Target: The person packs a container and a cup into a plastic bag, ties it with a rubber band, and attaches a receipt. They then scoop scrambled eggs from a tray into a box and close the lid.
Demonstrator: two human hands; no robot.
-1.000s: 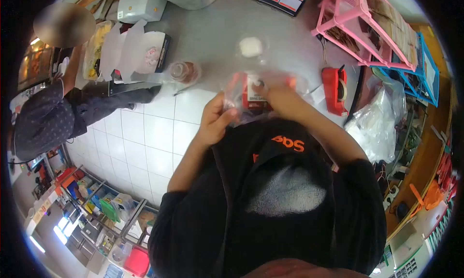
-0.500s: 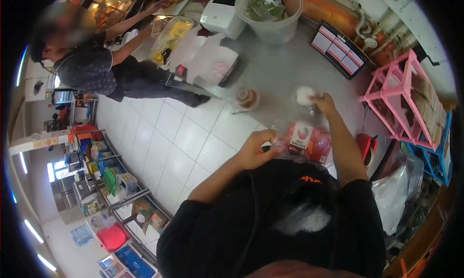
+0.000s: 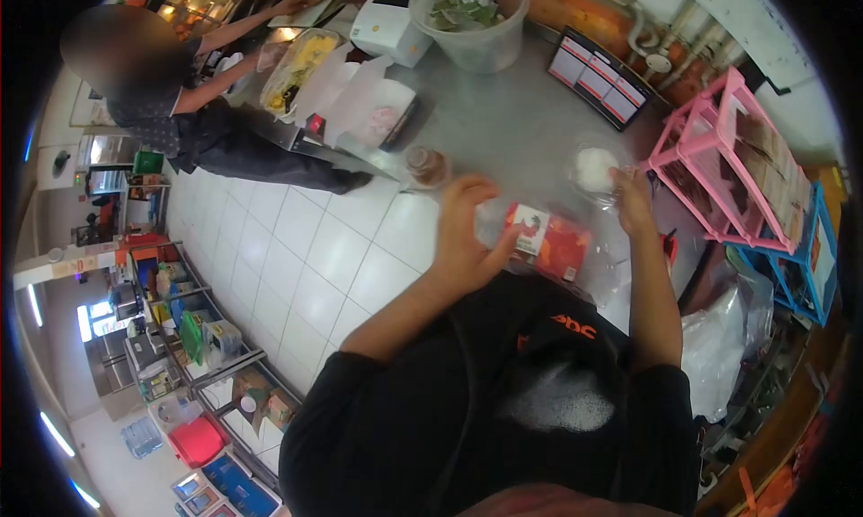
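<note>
A clear plastic bag with a red-and-white printed box [image 3: 550,240] inside lies at the table's front edge, against my dark top. My left hand [image 3: 469,238] is beside its left end, thumb and fingers wide apart in a C shape, the thumb at the box's label. Past the bag on the right, my right hand [image 3: 635,200] has its fingertips closed on the rim of a clear round container with a white mound [image 3: 595,170] in it. Left of the box stands a lidded cup of brown contents [image 3: 425,167].
A tablet [image 3: 600,78], a clear tub of green leaves [image 3: 472,31], a white machine [image 3: 392,27] and an open white box [image 3: 378,112] stand farther back. A pink rack [image 3: 733,162] is at right. Another person [image 3: 153,94] works at upper left.
My left hand has opened wider beside the bag. The container with the white mound has moved right with my right hand. The view has shifted, so the background sits farther left.
</note>
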